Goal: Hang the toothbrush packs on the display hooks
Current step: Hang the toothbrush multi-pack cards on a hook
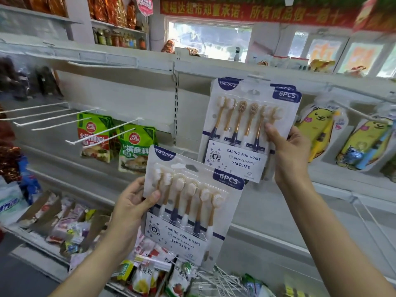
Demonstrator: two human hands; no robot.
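While hanging proceeds:
Right hand (289, 155): pinches upper packs (246, 125) at hook (254, 91).
Left hand (130, 209): grips waiting pack (188, 209), unhung.

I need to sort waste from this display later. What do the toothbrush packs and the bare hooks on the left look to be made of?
Toothbrush packs: seemingly glossy printed card under a clear moulded plastic blister; glare follows the raised brush shapes. Bare hooks: thin straight rods with a matte white finish, probably coated metal wire, though the coating hides the core.
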